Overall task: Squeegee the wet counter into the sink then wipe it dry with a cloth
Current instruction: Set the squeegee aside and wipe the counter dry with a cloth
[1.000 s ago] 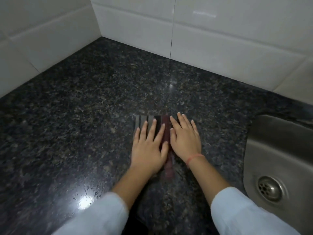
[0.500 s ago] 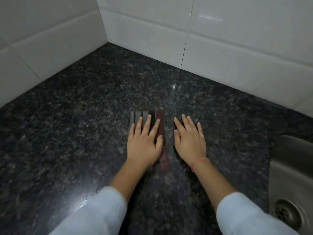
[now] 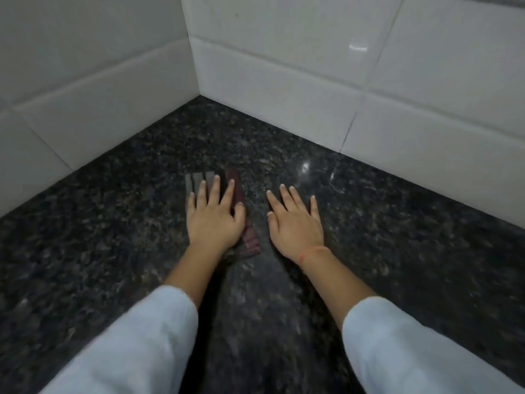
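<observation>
Moved apart: right hand [image 3: 295, 223] now flat, grip wide, on bare speckled granite surface [image 3: 113, 251]; left hand [image 3: 214, 218], fingers spread, pressing folded grey-and-maroon striped cloth [image 3: 235, 183] near white-tiled corner.

We see most of the cloth [image 3: 234, 183] hidden under the left hand [image 3: 213, 220]; only striped edges show, so its full shape is unclear. Both sleeves [image 3: 136, 345] are blurred & cut off at the btm edge. The surface [image 3: 113, 223] runs out of frame left, right & btm.
</observation>
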